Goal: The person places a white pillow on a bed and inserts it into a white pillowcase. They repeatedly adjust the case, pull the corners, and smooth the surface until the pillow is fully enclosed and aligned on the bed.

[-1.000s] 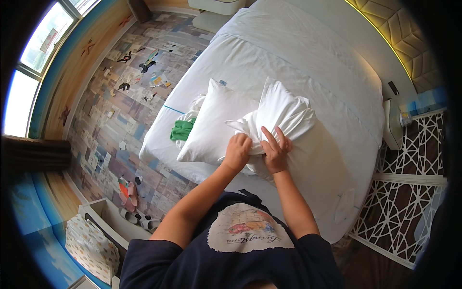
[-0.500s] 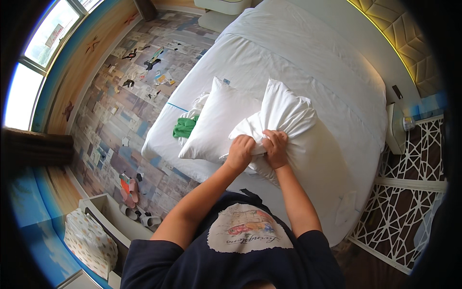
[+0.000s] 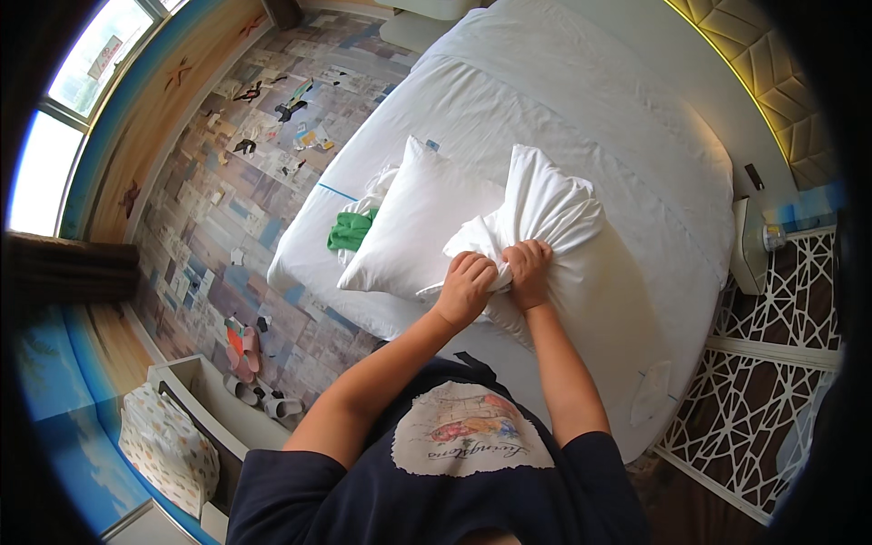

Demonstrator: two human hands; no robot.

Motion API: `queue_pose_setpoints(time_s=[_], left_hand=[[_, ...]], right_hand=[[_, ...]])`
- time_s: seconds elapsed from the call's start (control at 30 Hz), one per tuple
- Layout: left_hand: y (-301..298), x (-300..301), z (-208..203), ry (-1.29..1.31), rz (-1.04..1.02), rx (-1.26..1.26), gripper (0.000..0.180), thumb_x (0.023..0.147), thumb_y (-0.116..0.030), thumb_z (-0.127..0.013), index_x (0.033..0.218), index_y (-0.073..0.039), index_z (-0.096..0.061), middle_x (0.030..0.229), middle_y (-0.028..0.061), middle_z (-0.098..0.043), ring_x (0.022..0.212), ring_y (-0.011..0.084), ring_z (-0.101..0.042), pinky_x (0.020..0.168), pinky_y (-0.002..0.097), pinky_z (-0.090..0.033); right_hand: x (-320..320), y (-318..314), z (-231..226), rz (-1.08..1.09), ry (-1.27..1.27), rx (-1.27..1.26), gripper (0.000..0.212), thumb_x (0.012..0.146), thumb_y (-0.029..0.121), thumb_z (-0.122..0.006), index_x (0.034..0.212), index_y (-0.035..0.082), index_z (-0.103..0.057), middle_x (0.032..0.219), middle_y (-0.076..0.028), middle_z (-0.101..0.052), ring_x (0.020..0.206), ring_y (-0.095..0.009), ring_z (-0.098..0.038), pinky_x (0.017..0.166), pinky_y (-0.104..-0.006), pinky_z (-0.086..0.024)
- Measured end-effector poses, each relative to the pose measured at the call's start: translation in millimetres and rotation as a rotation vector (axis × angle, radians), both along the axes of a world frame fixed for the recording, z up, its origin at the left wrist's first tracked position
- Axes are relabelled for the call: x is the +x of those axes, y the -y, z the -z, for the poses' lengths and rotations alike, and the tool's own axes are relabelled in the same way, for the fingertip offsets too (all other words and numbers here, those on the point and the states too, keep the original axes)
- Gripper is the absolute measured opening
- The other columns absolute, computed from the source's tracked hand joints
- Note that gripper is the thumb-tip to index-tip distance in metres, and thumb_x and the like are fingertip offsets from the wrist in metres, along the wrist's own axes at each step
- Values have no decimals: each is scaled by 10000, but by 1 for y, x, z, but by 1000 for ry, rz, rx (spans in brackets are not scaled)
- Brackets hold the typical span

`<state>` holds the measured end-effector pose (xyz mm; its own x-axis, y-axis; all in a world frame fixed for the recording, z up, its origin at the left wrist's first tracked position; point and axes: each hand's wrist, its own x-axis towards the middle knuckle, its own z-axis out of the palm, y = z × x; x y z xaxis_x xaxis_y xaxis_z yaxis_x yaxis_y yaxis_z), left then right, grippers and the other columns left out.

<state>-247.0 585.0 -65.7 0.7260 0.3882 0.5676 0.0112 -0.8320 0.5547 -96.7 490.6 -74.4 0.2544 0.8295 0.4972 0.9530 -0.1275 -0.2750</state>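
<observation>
Both my hands grip the gathered, twisted cloth of a white pillow (image 3: pixel 551 202) on the bed. My left hand (image 3: pixel 469 285) is closed on the folds at its near left side. Just to the right, my right hand (image 3: pixel 528 271) clenches the bunched middle, where creases fan out toward the far corner. The fingertips are buried in the fabric. A second white pillow (image 3: pixel 422 209) lies flat to the left, partly beneath the gripped cloth. Beyond its left edge are a crumpled green cloth (image 3: pixel 351 231) and some bunched white fabric (image 3: pixel 377 189).
The bed (image 3: pixel 627 136) has a white sheet. At right stands a white lattice screen (image 3: pixel 772 350) beside a bedside unit (image 3: pixel 748 245). Small litter (image 3: pixel 292 107) and slippers (image 3: pixel 243 354) lie on the patterned floor (image 3: pixel 209 218). A spotted cushion (image 3: pixel 168 450) rests at lower left.
My hands and the gripped pillow cloth have shifted slightly to the right. Both hands keep their hold; the flat pillow and green cloth look much the same.
</observation>
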Motion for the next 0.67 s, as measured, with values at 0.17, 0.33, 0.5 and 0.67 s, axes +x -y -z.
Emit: queue_pose_setpoints(time_s=[0.17, 0.33, 0.5, 0.67], left_hand=[[-8, -1, 8, -172, -47, 31, 272, 646, -78, -690, 865, -87, -529, 891, 91, -570, 924, 314, -582, 876, 423, -451], [-14, 9, 8, -79, -288, -103, 274, 680, -7, -625, 925, -73, -520, 929, 111, -554, 909, 326, -563, 794, 434, -444], [-5, 3, 15, -6, -281, -254, 355, 678, 58, -640, 992, -46, -510, 1026, 152, -558, 883, 385, -578, 777, 466, -484], [12, 6, 16, 71, -63, -467, 405, 665, 50, -688, 1012, -43, -499, 1125, 183, -579, 978, 409, -610, 877, 461, -506]], right_hand=[[-4, 0, -7, -38, 32, 85, 33, 872, 147, -565, 844, 135, -554, 883, -21, -609, 910, -214, -578, 899, -406, -379], [-15, 0, -8, -18, -57, 103, 28, 879, 133, -557, 857, 119, -548, 906, -27, -614, 928, -217, -586, 908, -403, -382], [-9, 0, 2, 82, -24, 64, 44, 872, 139, -573, 850, 120, -540, 845, -33, -581, 893, -232, -574, 910, -409, -386], [1, 0, 11, 127, -15, -75, 102, 842, 172, -605, 880, 106, -538, 867, -47, -579, 904, -222, -562, 912, -427, -381]])
